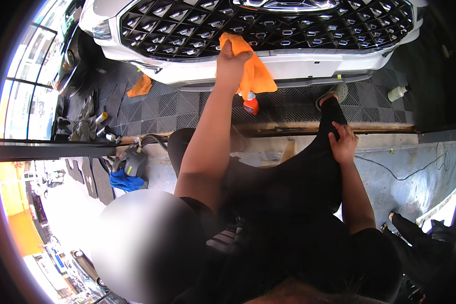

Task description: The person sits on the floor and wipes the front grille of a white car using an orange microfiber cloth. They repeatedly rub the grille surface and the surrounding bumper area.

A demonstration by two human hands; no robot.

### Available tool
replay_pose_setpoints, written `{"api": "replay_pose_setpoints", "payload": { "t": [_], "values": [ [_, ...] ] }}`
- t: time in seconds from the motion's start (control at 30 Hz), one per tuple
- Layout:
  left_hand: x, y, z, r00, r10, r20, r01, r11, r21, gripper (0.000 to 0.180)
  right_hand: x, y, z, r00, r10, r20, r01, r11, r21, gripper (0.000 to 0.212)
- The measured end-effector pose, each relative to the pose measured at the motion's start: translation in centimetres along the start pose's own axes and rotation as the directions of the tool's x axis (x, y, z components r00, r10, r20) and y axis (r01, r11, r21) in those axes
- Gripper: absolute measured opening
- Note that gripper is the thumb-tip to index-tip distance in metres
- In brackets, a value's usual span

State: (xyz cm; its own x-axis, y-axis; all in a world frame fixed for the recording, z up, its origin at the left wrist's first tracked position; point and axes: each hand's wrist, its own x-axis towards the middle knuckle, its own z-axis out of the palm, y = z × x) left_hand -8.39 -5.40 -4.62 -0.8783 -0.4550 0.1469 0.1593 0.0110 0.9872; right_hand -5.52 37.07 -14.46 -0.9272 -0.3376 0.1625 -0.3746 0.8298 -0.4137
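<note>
My left hand [231, 65] is closed on an orange cloth [256, 73]. The cloth's top touches the lower part of a car's black grille [187, 33] with silver accents, and the rest drapes over the white bumper [299, 68]. Below the hanging cloth, a bottle with an orange-red body or top [251, 106] is on the tiled floor, partly covered. My right hand [345, 143] lies on my lower leg in black trousers, fingers apart, holding nothing.
Another orange cloth [140, 86] lies by the bumper's left end. A pale bottle [397, 93] is on its side at right. Behind at left sits a grey machine [132, 161] with a blue cloth [125, 181]. A cable [405, 178] crosses the floor; another person's leg [408, 229] shows at lower right.
</note>
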Motion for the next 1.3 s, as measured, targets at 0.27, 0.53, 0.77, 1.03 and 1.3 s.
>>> {"api": "replay_pose_setpoints", "payload": {
  "t": [0.27, 0.53, 0.77, 1.03, 1.3],
  "values": [
    [1.6, 3.5, 1.0, 0.932, -0.335, 0.140, 0.343, 0.685, -0.643, 0.031, -0.8, 0.2, -0.3, 0.998, -0.024, -0.064, 0.027, 0.998, 0.053, 0.041],
    [1.3, 5.2, -0.1, 0.885, -0.431, 0.179, 0.452, 0.694, -0.560, 0.030, -0.2, -0.1, -0.3, 0.999, -0.019, -0.038, 0.021, 0.997, 0.067, 0.040],
    [-1.6, 2.1, 1.8, 0.955, -0.295, 0.031, 0.280, 0.860, -0.427, 0.034, 0.2, 0.4, 0.2, 0.999, -0.011, -0.046, 0.014, 0.998, 0.068, 0.040],
    [-5.8, 7.3, -5.2, 0.663, -0.290, 0.690, 0.588, 0.772, -0.241, 0.066, 4.5, -7.8, -3.7, 0.937, -0.291, -0.192, 0.344, 0.862, 0.374, 0.052],
    [-4.5, 14.1, -6.0, 0.630, -0.218, 0.745, -0.083, 0.935, 0.344, 0.040, 10.4, -21.1, -4.1, 0.681, -0.605, 0.413, -0.392, 0.177, 0.903, 0.070]
  ]
}}
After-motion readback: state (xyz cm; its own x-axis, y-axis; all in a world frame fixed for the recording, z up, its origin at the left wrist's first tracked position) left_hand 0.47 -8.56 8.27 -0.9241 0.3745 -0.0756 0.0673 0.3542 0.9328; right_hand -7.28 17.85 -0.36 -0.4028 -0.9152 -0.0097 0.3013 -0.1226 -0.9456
